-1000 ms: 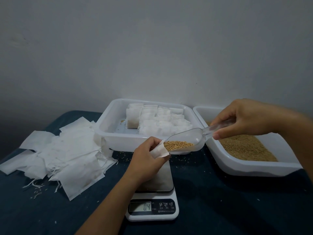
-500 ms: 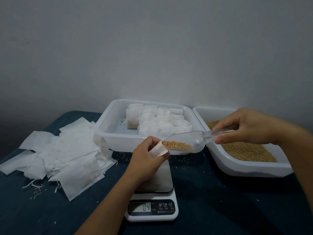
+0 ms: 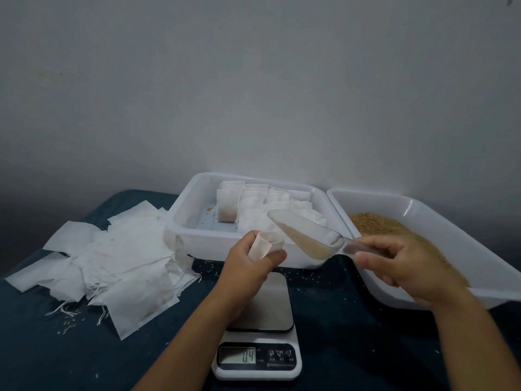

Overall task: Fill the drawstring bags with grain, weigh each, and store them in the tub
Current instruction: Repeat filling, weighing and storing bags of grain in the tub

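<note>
Over a dark blue cloth table (image 3: 70, 359), the left hand (image 3: 248, 266) pinches a small white drawstring bag (image 3: 266, 245) open — its body hidden — while right hand (image 3: 406, 266) fingers grip a blurred clear plastic scoop (image 3: 307, 235).

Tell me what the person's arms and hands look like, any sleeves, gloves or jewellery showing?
Both forearms are bare as far as the frame shows, with no sleeves in view. The left hand and the right hand wear no gloves. No rings, watch or bracelets show on the visible fingers and wrists. The nails look short and unpainted.
</note>
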Demonstrator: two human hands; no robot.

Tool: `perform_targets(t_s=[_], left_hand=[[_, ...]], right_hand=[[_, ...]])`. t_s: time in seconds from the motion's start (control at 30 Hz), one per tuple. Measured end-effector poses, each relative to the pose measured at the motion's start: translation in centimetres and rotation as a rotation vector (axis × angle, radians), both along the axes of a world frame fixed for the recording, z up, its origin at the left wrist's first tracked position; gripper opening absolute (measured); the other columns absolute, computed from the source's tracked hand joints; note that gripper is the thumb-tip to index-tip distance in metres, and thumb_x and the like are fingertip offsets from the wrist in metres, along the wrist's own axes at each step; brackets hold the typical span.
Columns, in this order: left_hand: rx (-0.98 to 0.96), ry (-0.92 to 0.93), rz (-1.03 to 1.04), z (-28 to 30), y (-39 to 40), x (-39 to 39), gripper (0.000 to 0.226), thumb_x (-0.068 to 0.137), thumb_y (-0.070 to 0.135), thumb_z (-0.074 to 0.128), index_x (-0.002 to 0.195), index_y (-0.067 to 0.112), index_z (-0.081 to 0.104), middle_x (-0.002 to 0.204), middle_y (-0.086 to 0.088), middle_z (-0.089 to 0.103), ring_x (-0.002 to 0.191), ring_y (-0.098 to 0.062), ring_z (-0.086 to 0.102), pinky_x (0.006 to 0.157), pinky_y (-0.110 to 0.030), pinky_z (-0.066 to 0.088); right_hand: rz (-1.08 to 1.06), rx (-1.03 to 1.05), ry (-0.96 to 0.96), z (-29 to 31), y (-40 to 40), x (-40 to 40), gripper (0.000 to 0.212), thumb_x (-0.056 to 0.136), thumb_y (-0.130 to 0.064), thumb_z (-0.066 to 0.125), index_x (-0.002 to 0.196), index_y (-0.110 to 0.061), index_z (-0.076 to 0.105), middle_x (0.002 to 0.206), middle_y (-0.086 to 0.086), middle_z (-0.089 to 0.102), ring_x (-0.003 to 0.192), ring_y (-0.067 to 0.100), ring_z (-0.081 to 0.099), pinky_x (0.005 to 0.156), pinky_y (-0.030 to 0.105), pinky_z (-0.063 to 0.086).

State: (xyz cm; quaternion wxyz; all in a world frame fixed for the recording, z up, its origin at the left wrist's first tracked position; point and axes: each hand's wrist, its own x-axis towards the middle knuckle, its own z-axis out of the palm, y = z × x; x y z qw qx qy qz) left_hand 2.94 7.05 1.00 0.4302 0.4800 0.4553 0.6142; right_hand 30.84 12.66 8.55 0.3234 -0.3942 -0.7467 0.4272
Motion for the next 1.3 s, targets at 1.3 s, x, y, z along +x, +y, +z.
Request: perform_targets(t_s=[1.3], left_hand=[[0.017,0.103,-0.069,-1.4,0.8,-1.1,0.025,0.095,0.046,0.071,0.109,0.027,0.081,0.105,-0.005,0.080,0.101,-0.025,0.077,0.090,-0.041,0.062]], right_hand=[[-0.078,0.109,0.285,-7.6,0.2,-9.5,0.028,0.082,-0.043,0.085,0.083,-0.028,0.062,0.076,-0.012,0.065,0.073,0.004,0.063,0.068,0.022,0.055]])
